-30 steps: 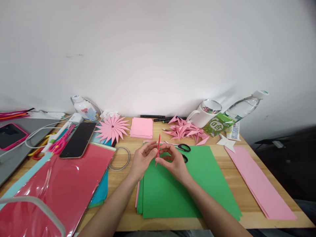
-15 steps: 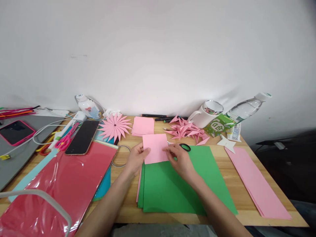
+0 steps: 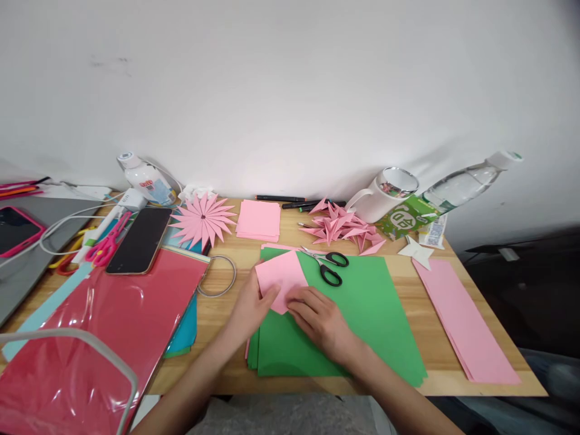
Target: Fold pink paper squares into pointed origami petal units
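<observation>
Between my two hands is a small pink square of paper (image 3: pixel 281 275), tilted above the green paper sheets (image 3: pixel 353 338). My left hand (image 3: pixel 254 302) pinches its left edge, the thumb lying on the front. At the lower right edge, the fingers of my right hand (image 3: pixel 319 317) are closed on the paper. Black-handled scissors (image 3: pixel 330 267) lie partly open on the green sheets, just beyond my right hand. A stack of pink squares (image 3: pixel 258 220) rests behind, beside a pink folded-paper wheel (image 3: pixel 203 216).
Pink folded pieces (image 3: pixel 339 226) are heaped near a white mug (image 3: pixel 385 196), a tilted water bottle (image 3: pixel 471 181) and a green packet (image 3: pixel 403 219). Long pink strips (image 3: pixel 466 320) lie right. At left are a phone (image 3: pixel 140 241), a red plastic-covered pack (image 3: pixel 109 326) and pink scissors (image 3: pixel 109 240).
The pink square has turned from upright to slanted, and my right hand has moved to its lower corner. The scissors, mostly hidden before, now show fully. The view has shifted slightly.
</observation>
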A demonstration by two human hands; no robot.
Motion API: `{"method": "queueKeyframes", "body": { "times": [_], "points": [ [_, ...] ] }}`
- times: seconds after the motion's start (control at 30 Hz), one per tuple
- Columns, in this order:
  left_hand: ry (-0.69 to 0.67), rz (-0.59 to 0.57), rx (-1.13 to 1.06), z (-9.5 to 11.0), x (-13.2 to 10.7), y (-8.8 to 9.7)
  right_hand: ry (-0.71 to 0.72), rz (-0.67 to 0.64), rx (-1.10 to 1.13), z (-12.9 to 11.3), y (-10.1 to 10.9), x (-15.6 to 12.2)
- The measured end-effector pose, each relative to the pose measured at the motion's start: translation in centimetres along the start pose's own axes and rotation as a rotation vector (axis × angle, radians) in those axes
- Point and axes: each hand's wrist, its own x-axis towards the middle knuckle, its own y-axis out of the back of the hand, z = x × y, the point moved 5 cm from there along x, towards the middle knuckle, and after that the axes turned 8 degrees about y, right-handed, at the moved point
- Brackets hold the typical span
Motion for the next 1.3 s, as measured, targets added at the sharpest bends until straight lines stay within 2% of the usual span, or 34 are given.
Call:
{"method": "queueKeyframes", "body": {
  "times": [0.03, 0.07, 0.13, 0.23, 0.3, 0.4, 0.47, 0.53, 0.63, 0.7, 0.73, 0.77, 0.83, 0.87, 0.93, 1.07, 1.17, 1.3],
  "points": [
    [-0.074, 0.133, 0.095, 0.4, -0.3, 1.0, -0.018, 0.014, 0.03, 0.1, -0.2, -0.1],
    [-0.125, 0.219, 0.165, 0.7, -0.7, 1.6, -0.035, 0.026, 0.053, 0.2, -0.4, -0.1],
    [-0.183, 0.241, 0.238, 1.2, -1.1, 2.1, -0.056, 0.034, 0.076, 0.2, -0.7, -0.3],
    [-0.113, 0.255, 0.179, 1.1, -0.9, 2.2, -0.053, 0.031, 0.055, -0.2, -0.8, -0.5],
    [-0.064, 0.226, 0.069, 1.0, -0.5, 1.7, -0.047, 0.037, -0.016, -0.6, -0.5, -0.5],
    [-0.021, 0.109, -0.032, 0.7, 0.6, 0.1, -0.04, 0.03, -0.122, -0.8, 0.2, -0.3],
    [0.008, 0.017, -0.047, 0.3, 1.2, -0.9, -0.034, 0.017, -0.132, -0.5, 0.4, -0.1],
    [-0.009, -0.005, 0.012, -0.1, 1.5, -1.2, -0.048, 0.007, -0.099, 0.1, 0.3, -0.1],
    [-0.194, 0.118, 0.213, 0.3, 1.1, -0.1, -0.115, 0.027, -0.022, 1.0, -0.1, -0.2],
    [-0.388, 0.213, 0.38, 1.3, 0.1, 0.9, -0.166, 0.057, 0.025, 1.5, -0.4, -0.3],
    [-0.486, 0.224, 0.459, 1.8, -0.5, 1.3, -0.192, 0.073, 0.046, 1.7, -0.5, -0.3],
    [-0.561, 0.199, 0.524, 2.1, -1.2, 1.5, -0.221, 0.085, 0.065, 1.9, -0.6, -0.3],
    [-0.672, 0.013, 0.646, 2.1, -2.4, 1.1, -0.276, 0.086, 0.106, 2.3, -0.6, -0.2],
    [-0.684, -0.09, 0.706, 1.7, -2.9, 0.9, -0.3, 0.076, 0.125, 2.5, -0.5, 0.0],
    [-0.723, -0.176, 0.798, 0.9, -3.8, 0.6, -0.339, 0.045, 0.146, 2.8, -0.5, 0.3],
    [-0.889, -0.111, 1.046, -0.4, -4.5, 0.4, -0.408, -0.017, 0.158, 2.9, -0.6, 0.9],
    [-0.961, -0.053, 1.168, -0.6, -4.5, 0.1, -0.472, -0.038, 0.197, 2.9, -1.0, 1.0],
    [-1.046, -0.095, 1.275, -0.2, -4.9, -0.8, -0.559, -0.019, 0.253, 3.5, -1.2, 1.1]
  ]
}}
